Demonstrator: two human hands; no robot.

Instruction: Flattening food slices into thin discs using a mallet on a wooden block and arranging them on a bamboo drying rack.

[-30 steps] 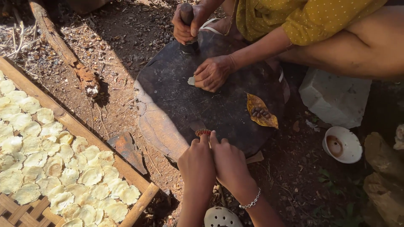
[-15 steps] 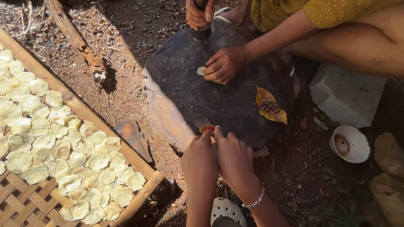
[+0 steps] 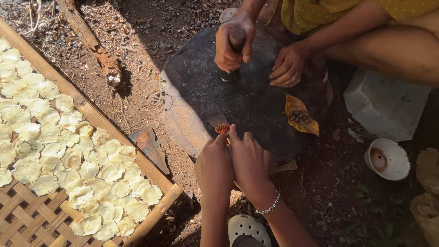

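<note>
Together, the left hand point(image 3: 214, 161) and right hand point(image 3: 249, 162) are pressed side by side at the near edge of the round dark wooden slab point(image 3: 256, 107); a small reddish ridged piece point(image 3: 222, 128) is pinched there by their fingers point(image 3: 233, 133). Across the slab, a pestle point(image 3: 236, 41) is gripped by another person's hand point(image 3: 232, 43), and a yellow leaf point(image 3: 299, 114) lies to its right part.

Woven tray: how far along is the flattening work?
Done: the woven tray already holds many pale flat discs. In hand: left hand and right hand pinch a small red-rimmed piece on the round dark board. Left: small dark pieces on the yellow leaf.
</note>
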